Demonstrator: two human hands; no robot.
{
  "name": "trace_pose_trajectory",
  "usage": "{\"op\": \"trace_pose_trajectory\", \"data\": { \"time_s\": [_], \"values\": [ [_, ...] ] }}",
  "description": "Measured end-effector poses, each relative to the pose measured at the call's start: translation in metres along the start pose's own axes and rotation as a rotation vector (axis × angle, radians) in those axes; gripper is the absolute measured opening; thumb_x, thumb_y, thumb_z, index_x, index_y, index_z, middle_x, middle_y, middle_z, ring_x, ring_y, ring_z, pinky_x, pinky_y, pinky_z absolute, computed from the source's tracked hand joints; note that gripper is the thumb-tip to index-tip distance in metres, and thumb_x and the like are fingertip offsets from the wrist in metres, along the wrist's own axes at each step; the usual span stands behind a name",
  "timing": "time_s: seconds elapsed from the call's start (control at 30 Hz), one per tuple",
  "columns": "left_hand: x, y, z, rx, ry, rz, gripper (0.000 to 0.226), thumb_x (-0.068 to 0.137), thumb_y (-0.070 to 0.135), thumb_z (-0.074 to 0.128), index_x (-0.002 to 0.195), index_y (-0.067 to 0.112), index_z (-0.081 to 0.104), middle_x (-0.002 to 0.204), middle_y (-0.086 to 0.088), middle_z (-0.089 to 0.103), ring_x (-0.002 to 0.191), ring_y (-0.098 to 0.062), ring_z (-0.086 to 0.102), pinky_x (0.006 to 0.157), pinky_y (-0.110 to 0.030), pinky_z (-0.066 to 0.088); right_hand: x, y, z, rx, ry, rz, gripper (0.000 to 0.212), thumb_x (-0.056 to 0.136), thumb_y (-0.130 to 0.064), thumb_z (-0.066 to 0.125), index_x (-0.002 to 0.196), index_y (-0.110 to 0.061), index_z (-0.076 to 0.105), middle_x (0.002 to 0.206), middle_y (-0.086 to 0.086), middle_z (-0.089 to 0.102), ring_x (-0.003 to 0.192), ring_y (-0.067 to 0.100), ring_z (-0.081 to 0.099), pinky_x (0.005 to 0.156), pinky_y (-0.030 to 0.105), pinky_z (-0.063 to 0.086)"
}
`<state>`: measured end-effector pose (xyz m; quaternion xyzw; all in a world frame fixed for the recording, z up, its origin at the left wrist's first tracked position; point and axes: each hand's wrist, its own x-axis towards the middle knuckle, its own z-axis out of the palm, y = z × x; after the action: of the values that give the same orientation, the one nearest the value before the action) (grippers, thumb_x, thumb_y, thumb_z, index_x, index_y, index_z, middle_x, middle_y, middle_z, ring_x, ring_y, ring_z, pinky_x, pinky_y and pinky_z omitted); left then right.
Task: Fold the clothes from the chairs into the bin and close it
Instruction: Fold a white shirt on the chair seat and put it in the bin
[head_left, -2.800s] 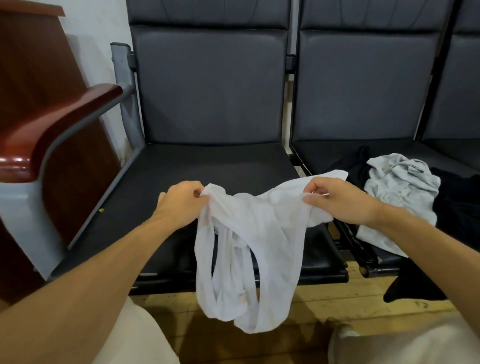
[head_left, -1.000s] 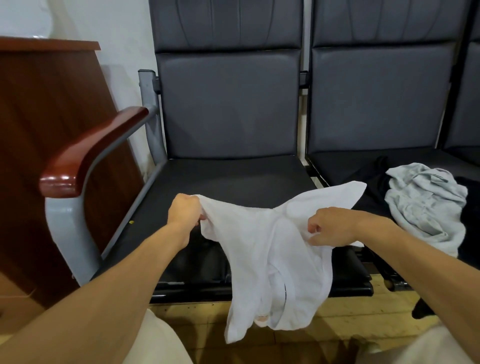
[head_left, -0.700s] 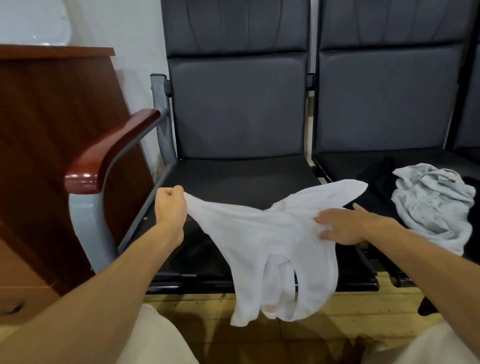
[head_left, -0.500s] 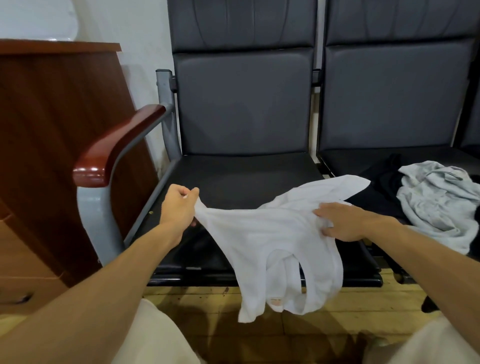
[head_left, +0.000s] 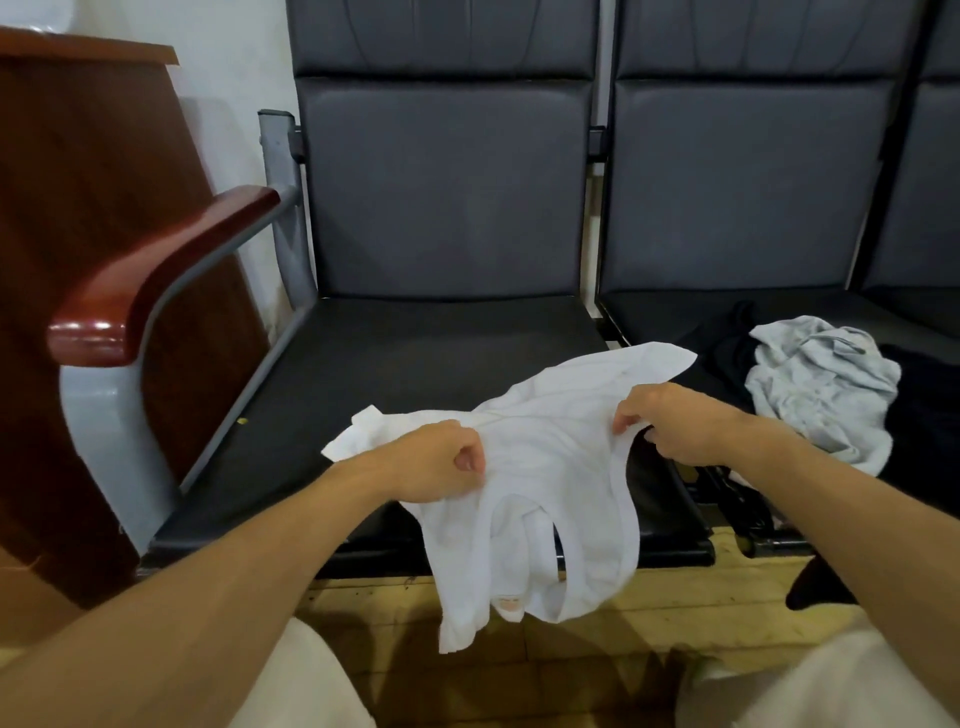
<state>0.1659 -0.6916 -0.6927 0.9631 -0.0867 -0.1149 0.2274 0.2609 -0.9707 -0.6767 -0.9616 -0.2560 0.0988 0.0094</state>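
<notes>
A white shirt (head_left: 550, 467) hangs over the front of the left chair's black seat (head_left: 395, 374), its lower part drooping toward the floor. My left hand (head_left: 436, 467) grips the shirt's left side in a fist. My right hand (head_left: 670, 426) pinches the shirt's right edge between thumb and fingers. On the neighbouring seat lie a crumpled grey garment (head_left: 826, 384) and black clothes (head_left: 727, 348). No bin is in view.
A wooden armrest (head_left: 156, 275) on a grey metal frame stands at the left, with a dark wooden cabinet (head_left: 78, 182) behind it. Black fabric (head_left: 815, 582) hangs off the right seat. A wooden floor (head_left: 649, 592) lies below, and my light trousers fill the bottom corners.
My left hand moved right and regripped the shirt nearer its middle, leaving a corner sticking out to its left. My right hand went from lying on the cloth to pinching its edge.
</notes>
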Motion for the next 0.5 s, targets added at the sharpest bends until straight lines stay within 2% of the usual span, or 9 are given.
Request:
{"op": "trace_pose_trajectory", "data": {
  "time_s": [0.07, 0.13, 0.2, 0.27, 0.33, 0.43, 0.5],
  "values": [
    [0.008, 0.003, 0.003, 0.002, 0.004, -0.033, 0.022, 0.091, 0.048, 0.057, 0.1, 0.028, 0.054, 0.1, 0.007, 0.045, 0.091, -0.009, 0.048, 0.081, -0.021, 0.042, 0.003, 0.004, 0.002, 0.021, 0.002, -0.038, 0.035, 0.09, -0.003, 0.055, 0.112, -0.027, 0.064, 0.111, -0.011, 0.051, 0.114, 0.015, 0.051, 0.101, 0.026, 0.039],
    [0.013, 0.005, 0.007, 0.029, -0.044, -0.101, 0.046, 0.085, 0.066, 0.053, 0.112, 0.03, 0.049, 0.111, 0.007, 0.04, 0.105, -0.013, 0.042, 0.096, -0.032, 0.04, 0.005, 0.006, 0.004, 0.051, 0.015, -0.07, 0.024, 0.09, -0.012, 0.061, 0.106, -0.03, 0.064, 0.107, -0.012, 0.05, 0.11, 0.015, 0.051, 0.101, 0.029, 0.041],
    [0.014, 0.007, 0.011, 0.17, -0.093, -0.109, 0.058, 0.082, 0.07, 0.053, 0.121, 0.028, 0.043, 0.116, 0.007, 0.035, 0.112, -0.016, 0.036, 0.099, -0.037, 0.035, 0.006, 0.006, 0.005, 0.064, 0.039, -0.085, 0.015, 0.09, -0.019, 0.065, 0.095, -0.032, 0.061, 0.105, -0.009, 0.052, 0.104, 0.015, 0.052, 0.097, 0.032, 0.044],
    [0.017, 0.006, 0.013, 0.228, -0.082, -0.089, 0.052, 0.085, 0.061, 0.057, 0.119, 0.026, 0.043, 0.116, 0.005, 0.035, 0.113, -0.018, 0.036, 0.097, -0.036, 0.033, 0.008, 0.005, 0.006, 0.065, 0.073, -0.08, 0.013, 0.089, -0.022, 0.065, 0.088, -0.033, 0.058, 0.101, -0.008, 0.053, 0.099, 0.016, 0.053, 0.091, 0.032, 0.047],
    [0.02, 0.003, 0.011, 0.198, -0.07, -0.106, 0.035, 0.089, 0.052, 0.056, 0.108, 0.025, 0.044, 0.112, 0.003, 0.037, 0.111, -0.019, 0.038, 0.093, -0.034, 0.035, 0.01, 0.004, 0.006, 0.054, 0.081, -0.077, 0.011, 0.09, -0.025, 0.065, 0.087, -0.033, 0.058, 0.098, -0.009, 0.053, 0.097, 0.016, 0.053, 0.088, 0.03, 0.046],
    [0.023, -0.009, 0.006, 0.151, -0.06, -0.19, 0.022, 0.094, 0.043, 0.052, 0.095, 0.023, 0.043, 0.108, 0.0, 0.04, 0.102, -0.019, 0.04, 0.091, -0.033, 0.038, 0.011, -0.001, 0.001, 0.11, 0.06, -0.106, 0.008, 0.093, -0.022, 0.061, 0.088, -0.028, 0.059, 0.095, -0.009, 0.058, 0.091, 0.013, 0.055, 0.079, 0.02, 0.043],
    [0.023, -0.015, 0.003, 0.177, -0.016, -0.246, 0.017, 0.097, 0.038, 0.049, 0.096, 0.021, 0.043, 0.111, -0.003, 0.043, 0.098, -0.019, 0.04, 0.09, -0.033, 0.038, 0.01, -0.006, -0.003, 0.179, 0.067, -0.132, 0.009, 0.095, -0.019, 0.058, 0.088, -0.025, 0.059, 0.092, -0.008, 0.061, 0.086, 0.011, 0.056, 0.071, 0.014, 0.04]
  ]
}}
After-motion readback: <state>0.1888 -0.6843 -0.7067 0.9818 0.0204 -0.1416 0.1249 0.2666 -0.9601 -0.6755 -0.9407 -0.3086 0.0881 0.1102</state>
